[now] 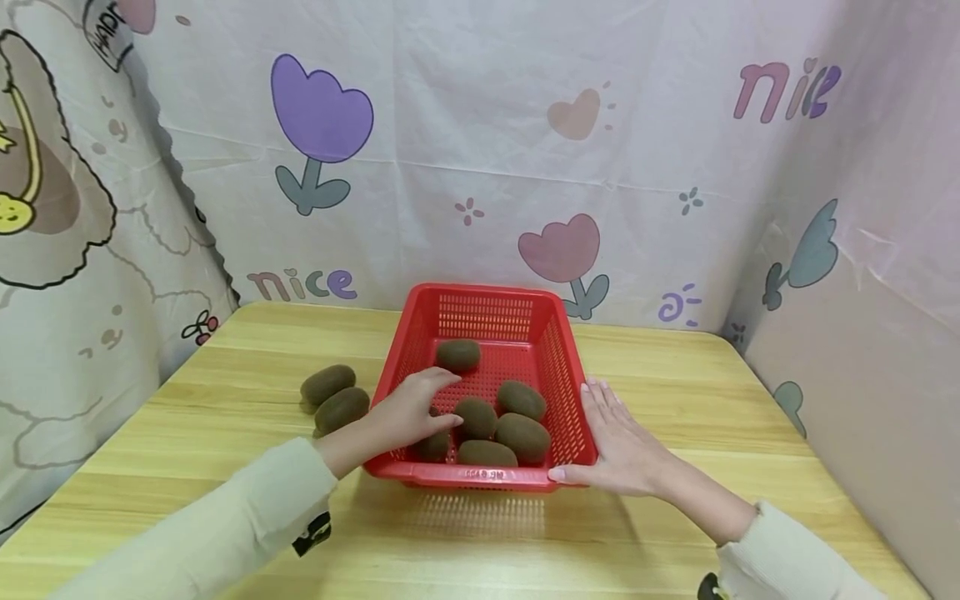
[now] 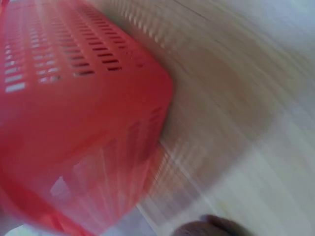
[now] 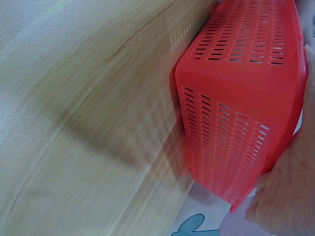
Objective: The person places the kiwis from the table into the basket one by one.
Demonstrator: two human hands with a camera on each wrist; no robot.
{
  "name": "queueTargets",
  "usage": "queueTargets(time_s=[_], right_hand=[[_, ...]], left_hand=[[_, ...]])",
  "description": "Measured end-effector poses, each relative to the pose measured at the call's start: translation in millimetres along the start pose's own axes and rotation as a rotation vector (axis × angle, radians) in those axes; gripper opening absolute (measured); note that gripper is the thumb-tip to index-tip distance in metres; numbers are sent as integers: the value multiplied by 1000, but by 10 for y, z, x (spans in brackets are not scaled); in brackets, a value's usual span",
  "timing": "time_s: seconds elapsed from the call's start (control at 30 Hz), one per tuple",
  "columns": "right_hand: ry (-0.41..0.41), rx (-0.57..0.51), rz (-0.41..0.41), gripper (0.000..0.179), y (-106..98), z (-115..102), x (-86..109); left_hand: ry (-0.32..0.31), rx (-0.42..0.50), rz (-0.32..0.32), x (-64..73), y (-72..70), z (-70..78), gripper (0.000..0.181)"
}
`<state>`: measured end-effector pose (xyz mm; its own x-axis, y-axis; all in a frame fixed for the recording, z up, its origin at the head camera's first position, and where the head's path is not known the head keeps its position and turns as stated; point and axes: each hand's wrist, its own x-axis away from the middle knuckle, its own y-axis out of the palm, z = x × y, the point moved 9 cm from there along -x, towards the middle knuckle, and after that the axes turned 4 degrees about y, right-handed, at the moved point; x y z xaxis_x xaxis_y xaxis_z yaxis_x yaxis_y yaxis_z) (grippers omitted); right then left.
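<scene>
A red plastic basket (image 1: pixel 480 477) with slotted walls stands on the table, holding several brown kiwis, among them one kiwi (image 1: pixel 457 356) toward the back and another kiwi (image 1: pixel 522 437) near the front. My left hand (image 1: pixel 408 410) reaches over the left rim, thumb and fingers spread apart with nothing between them; below it one kiwi (image 1: pixel 431 446) is partly hidden. At the front right corner my right hand (image 1: pixel 626 450) rests on the basket, fingers straight along the right rim and thumb on the front rim. The right wrist view shows this hand (image 3: pixel 290 191) against the rim.
Left of the basket, two kiwis (image 1: pixel 327 383) lie on the wooden table (image 1: pixel 660 375), with a bit of another showing by my left forearm. A patterned cloth (image 1: pixel 465 150) hangs behind the table and along both sides.
</scene>
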<state>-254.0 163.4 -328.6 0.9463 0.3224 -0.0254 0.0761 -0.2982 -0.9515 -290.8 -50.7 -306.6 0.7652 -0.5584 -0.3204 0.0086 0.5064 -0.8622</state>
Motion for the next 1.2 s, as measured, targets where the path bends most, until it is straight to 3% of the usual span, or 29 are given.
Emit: queueTargets(time_s=[0.13, 0.3, 0.57, 0.83, 1.2], right_hand=[[-1, -5, -3, 116, -1, -4, -1], [-7, -4, -1, 116, -12, -6, -3], [-5, -10, -3, 116, -10, -4, 1], [-2, -21, -7, 116, 0, -2, 4], [-1, -24, -13, 116, 4, 2, 0]], left_hand=[[35, 32, 162, 162, -247, -64, 47], [14, 36, 348, 418, -499, -263, 49], [-20, 19, 525, 800, -651, -549, 45], [-95, -13, 551, 1035, -570, -846, 44], [-159, -55, 535, 1190, -388, -1098, 50]])
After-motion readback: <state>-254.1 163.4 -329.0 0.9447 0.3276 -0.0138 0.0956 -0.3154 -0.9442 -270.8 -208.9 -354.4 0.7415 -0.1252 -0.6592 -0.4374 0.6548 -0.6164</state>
